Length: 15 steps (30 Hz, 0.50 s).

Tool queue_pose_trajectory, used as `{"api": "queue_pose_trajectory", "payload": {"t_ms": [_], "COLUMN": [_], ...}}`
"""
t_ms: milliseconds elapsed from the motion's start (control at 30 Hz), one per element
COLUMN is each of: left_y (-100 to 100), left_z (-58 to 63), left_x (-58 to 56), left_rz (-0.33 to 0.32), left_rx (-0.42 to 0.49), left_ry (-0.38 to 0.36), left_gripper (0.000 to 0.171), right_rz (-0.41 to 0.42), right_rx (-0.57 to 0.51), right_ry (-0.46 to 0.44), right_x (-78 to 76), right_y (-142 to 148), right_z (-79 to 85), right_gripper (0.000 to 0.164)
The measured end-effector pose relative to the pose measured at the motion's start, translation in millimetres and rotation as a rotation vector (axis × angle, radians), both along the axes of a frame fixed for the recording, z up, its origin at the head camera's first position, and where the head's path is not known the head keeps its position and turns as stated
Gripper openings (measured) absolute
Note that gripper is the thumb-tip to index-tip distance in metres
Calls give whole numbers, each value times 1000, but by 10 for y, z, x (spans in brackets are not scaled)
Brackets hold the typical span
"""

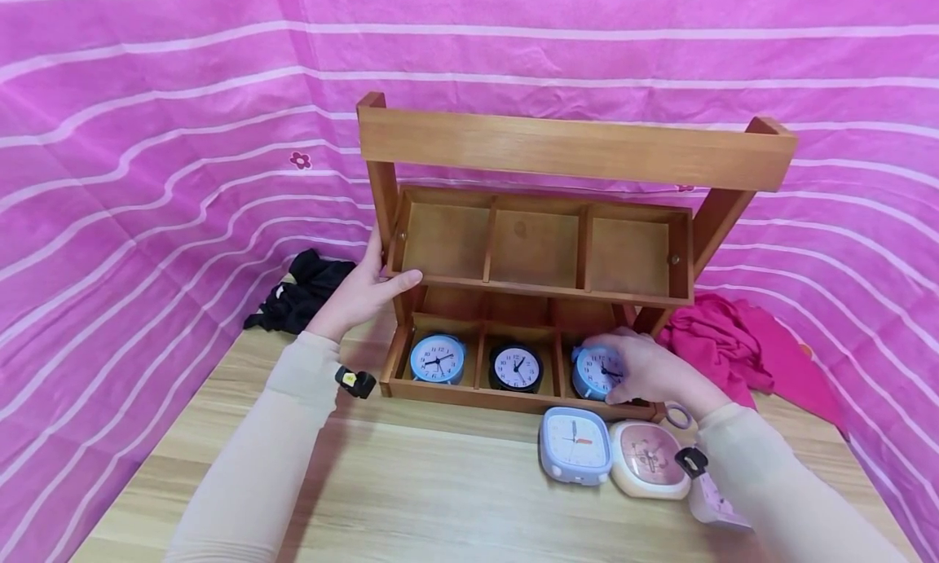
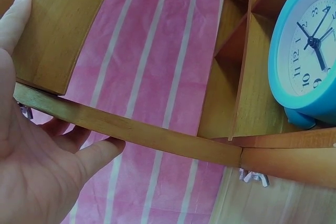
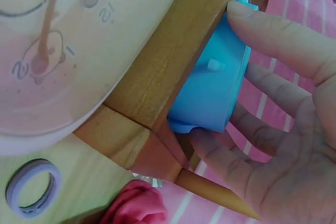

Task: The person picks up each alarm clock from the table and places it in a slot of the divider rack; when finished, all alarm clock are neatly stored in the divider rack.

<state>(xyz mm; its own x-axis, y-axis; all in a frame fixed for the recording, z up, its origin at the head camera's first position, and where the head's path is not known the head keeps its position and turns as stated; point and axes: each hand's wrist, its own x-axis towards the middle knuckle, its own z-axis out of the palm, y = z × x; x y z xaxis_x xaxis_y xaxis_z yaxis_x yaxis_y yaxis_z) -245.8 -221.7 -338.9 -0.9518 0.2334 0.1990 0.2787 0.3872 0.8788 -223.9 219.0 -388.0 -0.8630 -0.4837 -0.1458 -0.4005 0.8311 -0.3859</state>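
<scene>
A two-tier wooden rack [image 1: 535,290] stands on the table, each tier split into three compartments. My left hand [image 1: 363,290] holds its left side near the upper tier, thumb on the front and fingers behind the side bar, as the left wrist view shows. In the lower right compartment, my right hand [image 1: 649,367] grips a blue alarm clock [image 1: 592,373] between thumb and fingers. Another blue alarm clock [image 1: 438,359] sits in the lower left compartment, and a black round clock [image 1: 516,368] in the lower middle one. The upper compartments hold nothing.
In front of the rack's right end stand a lavender square clock [image 1: 575,445], a cream and pink clock [image 1: 650,459] and a pale pink object [image 1: 715,502] partly behind the right sleeve. A purple ring [image 3: 34,188] lies nearby. Black cloth [image 1: 301,290] and pink cloth [image 1: 715,343] flank the rack.
</scene>
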Motion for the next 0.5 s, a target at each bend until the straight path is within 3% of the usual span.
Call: {"api": "queue_pose_trajectory", "payload": {"t_ms": [100, 500], "left_y": [35, 41], "left_z": [90, 98], "left_x": [75, 85], "left_rz": [-2, 8], "left_rx": [1, -14], "left_ry": [-6, -20], "left_gripper": [102, 102], "right_rz": [7, 103], "right_rx": [-3, 8], "right_ry": [-19, -65], "right_x": [-21, -99], "right_y": [21, 98], "right_z": [-3, -35], "right_gripper": [80, 68]}}
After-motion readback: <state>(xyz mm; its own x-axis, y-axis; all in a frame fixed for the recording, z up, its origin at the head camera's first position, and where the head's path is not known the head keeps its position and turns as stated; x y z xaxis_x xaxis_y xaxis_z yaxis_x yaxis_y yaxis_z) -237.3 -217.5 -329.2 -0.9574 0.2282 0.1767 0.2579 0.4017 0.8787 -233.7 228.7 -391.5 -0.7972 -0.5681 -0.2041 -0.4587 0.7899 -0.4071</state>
